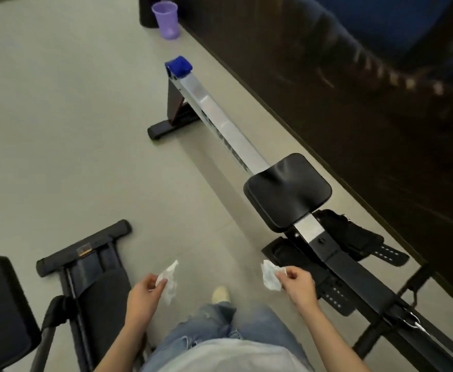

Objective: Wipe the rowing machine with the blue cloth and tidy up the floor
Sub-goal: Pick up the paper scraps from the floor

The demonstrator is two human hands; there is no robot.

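The rowing machine runs from the far centre to the lower right, with a silver rail (pixel 221 124) and a black seat (pixel 287 190). A blue cloth (pixel 180 65) lies bunched on the rail's far end. My left hand (pixel 144 292) pinches a crumpled white tissue (pixel 169 280) above the floor. My right hand (pixel 297 284) pinches another crumpled white tissue (pixel 269 275) beside the machine's footrests (pixel 330 288).
A purple plastic bin (pixel 166 20) stands on the grey floor at the far centre. A dark wall panel (pixel 354 116) runs along the right of the rowing machine. Another black exercise bench (pixel 85 267) sits at lower left. My jeans leg and shoe (pixel 221 294) are between my hands.
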